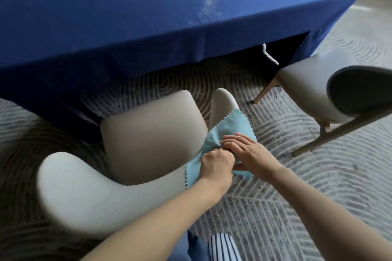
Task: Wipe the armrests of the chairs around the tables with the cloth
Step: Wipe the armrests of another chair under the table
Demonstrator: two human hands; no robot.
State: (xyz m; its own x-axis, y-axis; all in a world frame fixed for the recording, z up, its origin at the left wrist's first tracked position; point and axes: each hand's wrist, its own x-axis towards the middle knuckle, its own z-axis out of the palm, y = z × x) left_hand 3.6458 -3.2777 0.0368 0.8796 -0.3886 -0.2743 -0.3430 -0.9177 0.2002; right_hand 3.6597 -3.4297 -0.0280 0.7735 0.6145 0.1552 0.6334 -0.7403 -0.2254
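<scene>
A cream upholstered chair (135, 140) stands in front of me, its seat facing the blue table. Its right armrest (222, 101) runs forward from under my hands. A light blue cloth (231, 127) with zigzag edges is draped over that armrest. My left hand (216, 165) is a fist that grips a bunched part of the cloth near the chair's back. My right hand (248, 152) lies on the cloth beside it, fingers fairly straight on top and thumb tucked under the cloth's edge.
A long table under a blue tablecloth (148, 17) fills the upper view, with a pale smear on top. A second cream chair (318, 91) with wooden legs stands to the right. A patterned grey carpet (297, 197) covers the floor.
</scene>
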